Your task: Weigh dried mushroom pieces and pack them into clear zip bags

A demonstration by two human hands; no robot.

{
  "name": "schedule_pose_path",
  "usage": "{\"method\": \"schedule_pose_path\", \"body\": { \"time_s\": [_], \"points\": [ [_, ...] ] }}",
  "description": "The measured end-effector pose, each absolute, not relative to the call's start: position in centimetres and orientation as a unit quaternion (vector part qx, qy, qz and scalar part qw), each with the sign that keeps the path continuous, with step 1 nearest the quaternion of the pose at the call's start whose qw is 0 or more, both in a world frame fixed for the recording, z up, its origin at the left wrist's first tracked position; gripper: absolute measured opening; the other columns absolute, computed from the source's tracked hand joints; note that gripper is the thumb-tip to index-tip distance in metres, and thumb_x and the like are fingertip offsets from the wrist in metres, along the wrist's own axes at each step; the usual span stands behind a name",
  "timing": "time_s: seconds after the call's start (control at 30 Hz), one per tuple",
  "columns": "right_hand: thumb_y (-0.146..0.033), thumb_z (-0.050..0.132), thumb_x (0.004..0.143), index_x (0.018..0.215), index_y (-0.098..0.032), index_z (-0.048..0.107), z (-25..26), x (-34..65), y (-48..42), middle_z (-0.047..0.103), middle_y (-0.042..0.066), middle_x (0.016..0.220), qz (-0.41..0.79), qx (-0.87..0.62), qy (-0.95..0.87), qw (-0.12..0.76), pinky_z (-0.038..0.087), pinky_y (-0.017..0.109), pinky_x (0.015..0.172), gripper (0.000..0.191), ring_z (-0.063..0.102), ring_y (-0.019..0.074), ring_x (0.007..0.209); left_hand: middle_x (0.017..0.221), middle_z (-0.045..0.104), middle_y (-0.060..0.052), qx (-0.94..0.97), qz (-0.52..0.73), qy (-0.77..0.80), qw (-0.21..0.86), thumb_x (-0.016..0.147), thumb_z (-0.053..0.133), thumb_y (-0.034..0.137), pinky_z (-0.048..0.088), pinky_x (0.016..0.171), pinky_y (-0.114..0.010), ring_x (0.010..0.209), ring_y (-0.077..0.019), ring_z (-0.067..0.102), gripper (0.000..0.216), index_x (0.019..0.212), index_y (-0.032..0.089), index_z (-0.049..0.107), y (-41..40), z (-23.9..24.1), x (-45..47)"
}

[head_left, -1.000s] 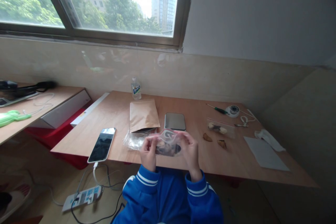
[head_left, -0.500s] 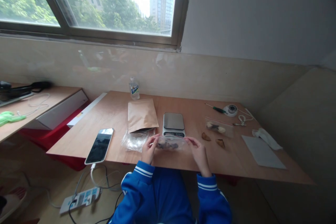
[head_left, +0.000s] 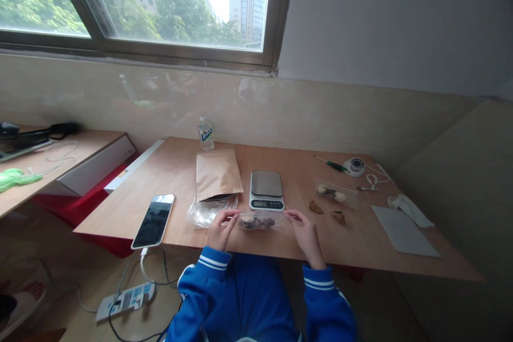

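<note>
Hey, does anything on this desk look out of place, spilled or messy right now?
Two brown pieces lie loose on the wooden table, outside the clear bags, right of the scale. The phone overhangs the near edge slightly. Nothing looks damaged.

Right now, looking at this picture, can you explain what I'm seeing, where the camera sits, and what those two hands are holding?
The camera is worn on a person's head and looks down at their own bare hands and blue sleeves. The left hand and right hand pinch the two ends of a clear plastic bag with small dark pieces inside, low over the wooden table. Behind it sit a small digital scale, a brown paper pouch, a phone, a water bottle, and, to the right, another clear bag.
</note>
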State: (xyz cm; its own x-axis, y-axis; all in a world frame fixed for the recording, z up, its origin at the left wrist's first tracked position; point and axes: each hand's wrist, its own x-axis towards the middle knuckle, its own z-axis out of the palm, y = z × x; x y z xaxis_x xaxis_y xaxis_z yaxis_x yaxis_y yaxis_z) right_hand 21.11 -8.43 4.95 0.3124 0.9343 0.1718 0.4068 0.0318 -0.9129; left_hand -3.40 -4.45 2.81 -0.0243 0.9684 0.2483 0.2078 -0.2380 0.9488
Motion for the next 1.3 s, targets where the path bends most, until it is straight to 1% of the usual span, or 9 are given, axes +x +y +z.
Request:
{"method": "schedule_pose_path", "body": {
  "time_s": [0.13,0.3,0.47,0.63,0.83,1.03,1.3],
  "points": [
    [-0.052,0.054,0.080,0.082,-0.019,0.067,4.8,21.2,-8.5,0.071,0.008,0.087,0.244,-0.650,-0.523,0.494,0.050,0.034,0.077,0.035,0.065,0.0236,0.082,0.081,0.067,-0.005,0.667,0.497,0.477,0.285,0.080,0.060,0.036,0.052,0.068,-0.030,0.079,-0.0179,0.062,0.019,0.078,0.019,0.069,-4.4,3.5,-4.0],
    [-0.052,0.053,0.081,0.082,-0.019,0.066,3.9,21.4,-8.5,0.071,0.008,0.085,0.245,-0.650,-0.523,0.493,0.050,0.034,0.077,0.035,0.065,0.0240,0.084,0.078,0.065,-0.004,0.693,0.485,0.475,0.243,0.082,0.058,0.032,0.051,0.063,-0.028,0.076,-0.0165,0.062,0.016,0.077,0.019,0.067,-4.4,3.6,-4.3],
    [-0.053,0.057,0.078,0.089,-0.019,0.067,3.8,21.4,-8.4,0.071,0.009,0.093,0.259,-0.637,-0.524,0.503,0.051,0.036,0.079,0.037,0.066,0.0238,0.086,0.080,0.065,-0.004,0.692,0.490,0.468,0.247,0.083,0.057,0.031,0.053,0.063,-0.027,0.076,-0.0157,0.062,0.016,0.079,0.019,0.067,-4.4,3.3,-4.2],
    [-0.052,0.057,0.078,0.084,-0.019,0.069,4.2,21.7,-8.5,0.072,0.009,0.089,0.256,-0.631,-0.546,0.487,0.051,0.037,0.079,0.036,0.066,0.0238,0.084,0.083,0.066,-0.004,0.692,0.487,0.465,0.259,0.084,0.055,0.032,0.054,0.063,-0.027,0.075,-0.0155,0.063,0.017,0.083,0.020,0.068,-4.3,3.2,-4.3],
    [-0.049,0.058,0.078,0.084,-0.019,0.070,4.1,21.7,-8.6,0.072,0.008,0.088,0.246,-0.628,-0.560,0.482,0.051,0.036,0.077,0.033,0.065,0.0223,0.080,0.086,0.066,-0.004,0.703,0.478,0.460,0.257,0.085,0.054,0.031,0.054,0.064,-0.027,0.078,-0.0154,0.063,0.017,0.089,0.022,0.068,-4.2,3.1,-4.8],
    [-0.044,0.056,0.082,0.084,-0.018,0.068,3.9,21.4,-8.6,0.070,0.007,0.087,0.216,-0.618,-0.572,0.494,0.051,0.032,0.074,0.028,0.064,0.0195,0.078,0.082,0.062,-0.003,0.685,0.492,0.481,0.238,0.084,0.055,0.033,0.054,0.062,-0.026,0.075,-0.0150,0.062,0.017,0.080,0.020,0.065,-4.1,3.0,-4.6],
    [-0.042,0.054,0.083,0.085,-0.018,0.067,4.1,21.3,-8.7,0.070,0.007,0.085,0.211,-0.624,-0.567,0.495,0.052,0.031,0.072,0.028,0.064,0.0189,0.075,0.080,0.060,-0.003,0.693,0.476,0.489,0.231,0.084,0.053,0.036,0.053,0.061,-0.026,0.073,-0.0143,0.060,0.021,0.078,0.019,0.063,-4.1,3.6,-4.5]
  ]
}}
